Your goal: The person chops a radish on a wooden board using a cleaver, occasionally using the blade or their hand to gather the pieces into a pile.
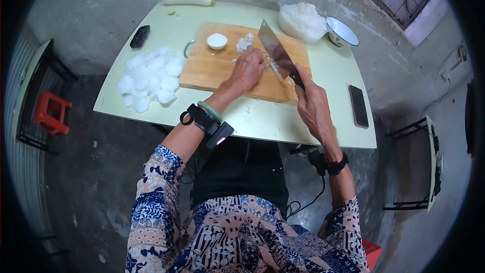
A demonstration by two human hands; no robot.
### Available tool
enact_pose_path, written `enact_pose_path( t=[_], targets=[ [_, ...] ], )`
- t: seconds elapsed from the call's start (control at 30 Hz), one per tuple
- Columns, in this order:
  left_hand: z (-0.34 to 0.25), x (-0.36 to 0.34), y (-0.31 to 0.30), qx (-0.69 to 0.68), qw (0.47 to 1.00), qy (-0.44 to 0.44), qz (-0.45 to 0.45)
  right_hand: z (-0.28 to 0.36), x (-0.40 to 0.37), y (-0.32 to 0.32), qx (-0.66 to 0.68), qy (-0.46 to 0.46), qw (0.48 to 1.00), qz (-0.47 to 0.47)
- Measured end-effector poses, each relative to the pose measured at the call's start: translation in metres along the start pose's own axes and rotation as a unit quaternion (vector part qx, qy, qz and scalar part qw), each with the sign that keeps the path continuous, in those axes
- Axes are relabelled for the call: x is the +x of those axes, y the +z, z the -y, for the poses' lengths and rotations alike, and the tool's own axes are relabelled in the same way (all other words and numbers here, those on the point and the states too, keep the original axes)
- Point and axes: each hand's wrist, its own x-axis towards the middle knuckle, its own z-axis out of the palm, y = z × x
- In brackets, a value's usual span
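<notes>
1. Right hand [313, 103] grips the black handle of a cleaver [275, 50]; its broad blade slants over the right half of the wooden board [202, 65].
2. Left hand [247, 68] is curled at the board's middle, beside chopped white bits [244, 43]; whether it pinches any, I cannot tell.
3. Small white bowl [217, 42] stands on the board, left of the bits.
4. White slices [149, 78] spread near the board's left edge; a heaped tub [303, 20] stands beyond its far right corner.
5. A strip of pale tabletop [252, 121] separates board and near table edge.
</notes>
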Motion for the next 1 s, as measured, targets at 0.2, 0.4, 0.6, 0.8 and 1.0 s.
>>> enact_pose_path(
  t=[0.2, 0.4, 0.6, 0.8, 1.0],
  targets=[
    [0.005, 0.002, -0.002, -0.032, 0.999, 0.019, 0.005, 0.004, 0.003, -0.008, -0.029, 0.056, 0.997, 0.046],
    [0.004, 0.001, -0.015, 0.001, 0.999, 0.05, -0.008, -0.012, -0.002, -0.002, -0.038, -0.016, 0.999, -0.008],
    [-0.002, 0.001, -0.017, 0.05, 0.996, 0.054, 0.049, -0.01, 0.0, -0.009, -0.037, 0.058, 0.997, 0.023],
    [-0.009, 0.001, -0.015, 0.115, 0.988, 0.085, 0.058, -0.012, -0.002, -0.006, -0.015, 0.021, 0.999, -0.046],
    [-0.015, -0.001, -0.018, 0.152, 0.979, 0.108, 0.083, -0.009, -0.001, -0.013, -0.003, 0.057, 0.998, -0.032]
  ],
)
